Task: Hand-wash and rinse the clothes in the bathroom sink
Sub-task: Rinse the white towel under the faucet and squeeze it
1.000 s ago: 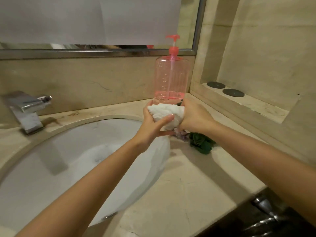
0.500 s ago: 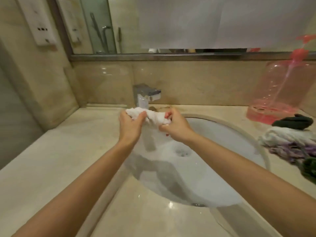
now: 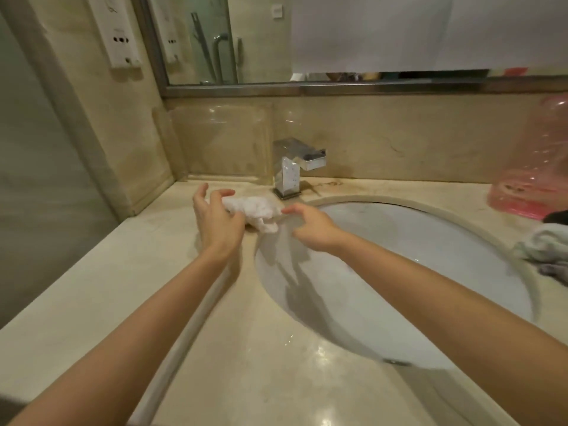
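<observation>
**White cloth on the counter, both hands loosening**

Your left hand (image 3: pixel 215 221) hovers over the wrung white cloth (image 3: pixel 252 210), fingers spread and relaxed, thumb side touching its near end. Your right hand (image 3: pixel 310 227) reaches in from the other side, fingertips loosely curled at the cloth's edge, gripping nothing firmly. The cloth lies on the marble counter (image 3: pixel 172 272), between your hands. Just beyond it stands the chrome faucet (image 3: pixel 292 170). Beside your right hand opens the sink (image 3: pixel 430 272). Far right: pink bottle (image 3: pixel 534 167) and piled clothes (image 3: pixel 550 250).
</observation>
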{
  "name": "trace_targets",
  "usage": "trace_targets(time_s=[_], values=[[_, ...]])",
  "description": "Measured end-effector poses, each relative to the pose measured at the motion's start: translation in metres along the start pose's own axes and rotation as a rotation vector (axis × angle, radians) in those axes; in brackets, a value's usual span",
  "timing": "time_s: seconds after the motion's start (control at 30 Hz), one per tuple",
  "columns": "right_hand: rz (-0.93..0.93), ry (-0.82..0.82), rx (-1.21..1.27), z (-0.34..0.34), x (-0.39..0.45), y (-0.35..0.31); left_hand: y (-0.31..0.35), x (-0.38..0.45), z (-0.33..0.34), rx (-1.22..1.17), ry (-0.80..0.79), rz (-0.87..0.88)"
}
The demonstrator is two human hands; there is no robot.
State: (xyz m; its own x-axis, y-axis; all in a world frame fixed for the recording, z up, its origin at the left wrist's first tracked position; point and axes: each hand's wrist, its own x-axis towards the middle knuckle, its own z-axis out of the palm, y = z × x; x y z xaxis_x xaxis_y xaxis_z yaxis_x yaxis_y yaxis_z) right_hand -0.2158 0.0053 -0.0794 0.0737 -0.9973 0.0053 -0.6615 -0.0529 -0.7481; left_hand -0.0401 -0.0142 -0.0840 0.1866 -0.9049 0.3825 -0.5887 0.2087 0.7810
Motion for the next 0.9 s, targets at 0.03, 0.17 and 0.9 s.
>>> trace_targets(time_s=[0.03,0.17,0.9], values=[[0.034,0.007,-0.017,-0.009,-0.005,0.009,0.005,-0.005,0.005,-0.019,-0.003,0.100],[0.110,0.058,-0.115,-0.052,-0.033,0.048,0.040,-0.027,0.036,-0.069,-0.259,0.360],[0.587,0.507,-0.755,-0.206,-0.164,0.172,0.164,-0.121,0.179,0.144,-1.403,0.688]])
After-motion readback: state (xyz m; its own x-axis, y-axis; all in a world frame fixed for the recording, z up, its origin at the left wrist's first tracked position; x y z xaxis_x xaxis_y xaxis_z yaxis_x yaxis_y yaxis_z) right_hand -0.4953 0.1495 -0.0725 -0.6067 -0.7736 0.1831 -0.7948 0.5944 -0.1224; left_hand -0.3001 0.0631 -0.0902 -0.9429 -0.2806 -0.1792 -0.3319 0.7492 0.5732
